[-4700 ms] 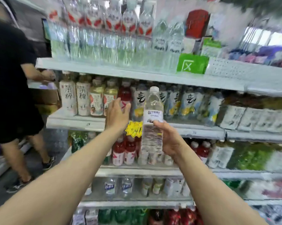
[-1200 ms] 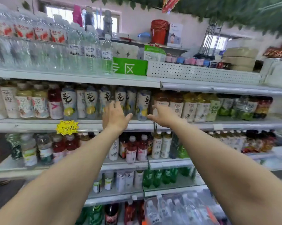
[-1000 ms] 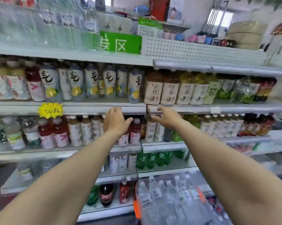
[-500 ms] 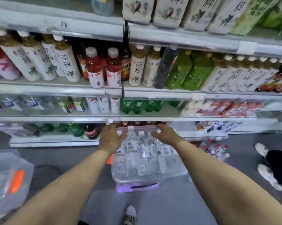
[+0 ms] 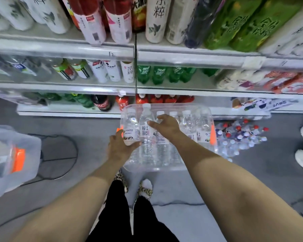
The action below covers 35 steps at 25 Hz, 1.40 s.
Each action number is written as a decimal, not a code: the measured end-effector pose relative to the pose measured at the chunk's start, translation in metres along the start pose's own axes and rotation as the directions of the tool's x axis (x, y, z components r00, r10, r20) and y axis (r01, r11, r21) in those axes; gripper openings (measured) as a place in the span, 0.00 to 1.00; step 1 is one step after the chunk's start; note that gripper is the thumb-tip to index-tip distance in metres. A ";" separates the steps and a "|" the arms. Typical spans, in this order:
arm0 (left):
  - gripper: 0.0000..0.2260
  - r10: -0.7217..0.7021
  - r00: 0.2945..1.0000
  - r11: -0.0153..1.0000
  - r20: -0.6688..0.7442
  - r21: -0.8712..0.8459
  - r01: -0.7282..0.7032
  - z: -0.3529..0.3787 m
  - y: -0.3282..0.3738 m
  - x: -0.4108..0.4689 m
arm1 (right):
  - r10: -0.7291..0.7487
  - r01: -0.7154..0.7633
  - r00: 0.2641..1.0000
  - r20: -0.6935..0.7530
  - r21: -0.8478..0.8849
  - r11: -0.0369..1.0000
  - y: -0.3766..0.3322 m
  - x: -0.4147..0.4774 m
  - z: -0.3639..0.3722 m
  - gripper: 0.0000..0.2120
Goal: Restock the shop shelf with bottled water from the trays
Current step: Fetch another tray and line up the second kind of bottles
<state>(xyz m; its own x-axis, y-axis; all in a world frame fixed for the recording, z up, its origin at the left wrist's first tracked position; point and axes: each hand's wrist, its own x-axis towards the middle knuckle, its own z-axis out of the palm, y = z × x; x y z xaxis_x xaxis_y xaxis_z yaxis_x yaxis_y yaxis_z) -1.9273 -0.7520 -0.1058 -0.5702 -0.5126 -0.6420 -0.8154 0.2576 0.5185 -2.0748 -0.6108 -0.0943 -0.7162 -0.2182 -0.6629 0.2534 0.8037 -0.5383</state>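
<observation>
At frame centre, a water bottle (image 5: 131,132) at the left edge of the shrink-wrapped pack (image 5: 203,119) is gripped by the left hand (image 5: 119,148), while neighbouring bottles (image 5: 186,122) are touched by the half-open, spread right hand (image 5: 164,126).

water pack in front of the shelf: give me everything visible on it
The water pack is a block of small clear bottles with white caps and white barcoded labels, wrapped in glossy clear film with orange patches at both ends. The bottles stand upright, just before the lowest shelf; what it stands on is hidden. The left hand grips the corner bottle low down; the right hand rests spread on the middle bottles.
</observation>
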 end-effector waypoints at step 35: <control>0.42 0.292 0.896 0.649 -0.334 -0.619 -0.442 -0.206 0.104 -0.148 | -0.608 0.201 0.776 0.169 0.847 0.492 -0.164 -0.174 -0.090 0.21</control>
<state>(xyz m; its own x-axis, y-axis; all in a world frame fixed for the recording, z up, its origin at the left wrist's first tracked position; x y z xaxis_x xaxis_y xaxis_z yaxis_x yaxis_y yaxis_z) -1.9066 -0.8179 0.1593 -0.7153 -0.6581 -0.2351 -0.2150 -0.1129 0.9701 -2.0500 -0.6549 0.1566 -0.6000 -0.7512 -0.2751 0.5317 -0.1175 -0.8388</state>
